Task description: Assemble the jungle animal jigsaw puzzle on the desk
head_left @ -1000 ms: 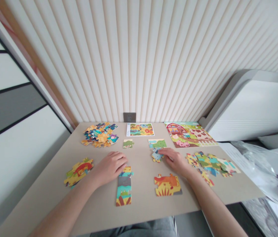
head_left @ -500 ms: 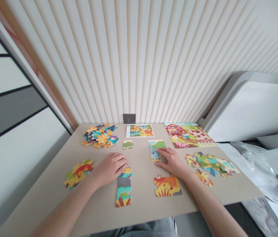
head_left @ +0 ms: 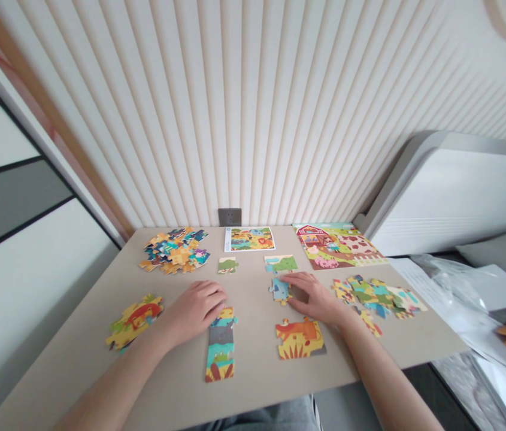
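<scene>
My right hand (head_left: 314,296) has its forefinger and thumb closed around a blue puzzle piece (head_left: 280,290), which lies flat on the table. A narrow gap shows between that piece and a green-and-white joined section (head_left: 281,263) above it. Nearer me sits an orange-and-yellow lion section (head_left: 300,340). My left hand (head_left: 201,304) rests palm down with loosely bent fingers, at the top end of a tall puzzle strip (head_left: 220,350) showing a green animal on turquoise. Its fingertips are partly hidden. A single green piece (head_left: 227,265) lies beyond it.
At the back left is a heap of puzzle pieces (head_left: 176,250). A small picture card (head_left: 250,239) and a farm picture (head_left: 338,245) lie along the wall. More pieces form a left pile (head_left: 136,322) and a right pile (head_left: 381,296). A wall socket (head_left: 230,216) is behind the table.
My right hand has drawn the blue piece slightly toward me, away from the green-and-white section it was against. My left hand has stayed by the strip. The view has shifted a little.
</scene>
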A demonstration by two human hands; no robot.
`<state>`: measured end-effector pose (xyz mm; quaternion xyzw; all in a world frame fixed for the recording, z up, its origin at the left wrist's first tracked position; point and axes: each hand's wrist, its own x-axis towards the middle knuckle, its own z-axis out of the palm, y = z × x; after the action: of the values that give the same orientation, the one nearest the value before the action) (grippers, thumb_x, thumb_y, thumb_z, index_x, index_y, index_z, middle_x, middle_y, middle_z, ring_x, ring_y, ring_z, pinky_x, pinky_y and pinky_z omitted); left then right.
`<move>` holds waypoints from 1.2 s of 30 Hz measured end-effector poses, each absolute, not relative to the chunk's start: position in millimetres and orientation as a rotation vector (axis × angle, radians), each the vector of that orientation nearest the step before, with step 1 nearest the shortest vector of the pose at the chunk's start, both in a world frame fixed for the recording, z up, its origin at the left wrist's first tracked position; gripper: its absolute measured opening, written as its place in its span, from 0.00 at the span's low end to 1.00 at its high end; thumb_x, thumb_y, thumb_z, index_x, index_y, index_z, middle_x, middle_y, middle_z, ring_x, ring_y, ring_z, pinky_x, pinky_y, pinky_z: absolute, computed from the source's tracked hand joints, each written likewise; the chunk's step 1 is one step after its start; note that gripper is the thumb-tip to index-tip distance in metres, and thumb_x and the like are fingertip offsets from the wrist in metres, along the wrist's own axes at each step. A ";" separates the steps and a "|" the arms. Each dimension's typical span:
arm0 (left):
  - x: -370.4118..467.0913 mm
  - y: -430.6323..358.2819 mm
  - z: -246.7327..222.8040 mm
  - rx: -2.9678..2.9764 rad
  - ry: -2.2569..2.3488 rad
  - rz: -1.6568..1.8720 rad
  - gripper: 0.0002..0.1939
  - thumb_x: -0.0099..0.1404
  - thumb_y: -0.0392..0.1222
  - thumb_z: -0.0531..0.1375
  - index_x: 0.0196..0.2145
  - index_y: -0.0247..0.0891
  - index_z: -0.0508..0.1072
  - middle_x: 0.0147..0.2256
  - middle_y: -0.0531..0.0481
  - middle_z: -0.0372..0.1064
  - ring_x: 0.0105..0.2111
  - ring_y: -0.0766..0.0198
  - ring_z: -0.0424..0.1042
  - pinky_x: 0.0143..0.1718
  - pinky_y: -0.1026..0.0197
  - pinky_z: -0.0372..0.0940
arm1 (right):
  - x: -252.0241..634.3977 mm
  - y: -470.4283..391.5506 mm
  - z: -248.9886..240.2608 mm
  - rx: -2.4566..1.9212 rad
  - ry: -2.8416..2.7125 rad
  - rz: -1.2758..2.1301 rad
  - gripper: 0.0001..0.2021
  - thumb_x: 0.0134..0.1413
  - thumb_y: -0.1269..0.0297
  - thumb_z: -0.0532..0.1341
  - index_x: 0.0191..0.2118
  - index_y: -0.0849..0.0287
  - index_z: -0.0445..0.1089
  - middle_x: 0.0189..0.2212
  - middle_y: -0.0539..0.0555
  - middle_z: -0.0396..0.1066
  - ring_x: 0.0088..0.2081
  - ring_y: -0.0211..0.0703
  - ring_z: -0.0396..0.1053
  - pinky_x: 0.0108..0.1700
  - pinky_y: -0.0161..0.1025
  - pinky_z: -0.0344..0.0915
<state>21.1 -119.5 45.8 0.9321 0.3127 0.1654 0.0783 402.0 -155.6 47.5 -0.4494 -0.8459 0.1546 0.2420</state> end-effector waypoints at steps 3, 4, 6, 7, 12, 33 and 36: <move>20.2 -119.0 44.9 2.798 0.918 0.508 0.10 0.74 0.36 0.56 0.45 0.44 0.77 0.45 0.48 0.75 0.47 0.57 0.73 0.54 0.53 0.64 | 403.0 -156.1 48.5 -1.212 -2.314 0.422 0.30 0.58 0.68 0.65 0.66 0.47 0.66 0.62 0.56 0.70 0.64 0.54 0.65 0.66 0.56 0.61; 19.9 -118.8 44.9 2.800 0.915 0.511 0.10 0.74 0.36 0.55 0.44 0.43 0.77 0.45 0.48 0.75 0.47 0.57 0.73 0.54 0.53 0.65 | 402.7 -156.0 48.1 -1.205 -2.318 0.426 0.30 0.58 0.68 0.65 0.66 0.47 0.66 0.62 0.56 0.70 0.64 0.54 0.66 0.66 0.56 0.61; 19.6 -118.7 45.0 2.802 0.918 0.495 0.10 0.74 0.36 0.55 0.44 0.43 0.77 0.45 0.48 0.75 0.47 0.57 0.73 0.54 0.53 0.64 | 401.9 -155.7 46.2 -1.192 -2.324 0.434 0.31 0.57 0.68 0.66 0.66 0.48 0.66 0.61 0.57 0.71 0.63 0.54 0.66 0.66 0.56 0.62; 19.6 -118.6 45.1 2.803 0.920 0.482 0.10 0.75 0.36 0.55 0.44 0.43 0.77 0.45 0.48 0.75 0.47 0.57 0.73 0.54 0.53 0.64 | 401.5 -155.6 45.1 -1.187 -2.324 0.436 0.30 0.57 0.67 0.66 0.66 0.48 0.67 0.61 0.57 0.71 0.63 0.54 0.67 0.66 0.55 0.62; 20.2 -118.2 45.0 2.782 0.946 0.443 0.11 0.76 0.38 0.54 0.45 0.45 0.77 0.46 0.49 0.75 0.47 0.57 0.72 0.55 0.53 0.63 | 404.7 -157.7 46.0 -1.211 -2.326 0.391 0.29 0.57 0.67 0.66 0.65 0.48 0.69 0.60 0.57 0.72 0.62 0.54 0.67 0.65 0.55 0.63; -17.3 -160.6 81.7 2.817 1.324 0.498 0.09 0.75 0.39 0.55 0.46 0.43 0.76 0.46 0.47 0.75 0.47 0.55 0.73 0.54 0.50 0.65 | 506.5 -214.3 1.3 -1.408 -1.805 -0.105 0.10 0.64 0.66 0.58 0.44 0.51 0.77 0.46 0.56 0.79 0.51 0.55 0.75 0.55 0.55 0.70; -56.5 -180.7 70.0 2.674 1.675 0.585 0.13 0.74 0.44 0.57 0.53 0.42 0.74 0.51 0.43 0.73 0.52 0.51 0.72 0.57 0.47 0.65 | 510.7 -211.5 -3.0 -1.353 -1.830 -0.154 0.09 0.60 0.64 0.60 0.42 0.49 0.78 0.43 0.55 0.79 0.48 0.56 0.77 0.54 0.54 0.70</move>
<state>-56.5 -180.7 70.0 0.8328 0.5216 0.1822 -0.0339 510.7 -211.5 -3.0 -0.5390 -0.7292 -0.0612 0.4172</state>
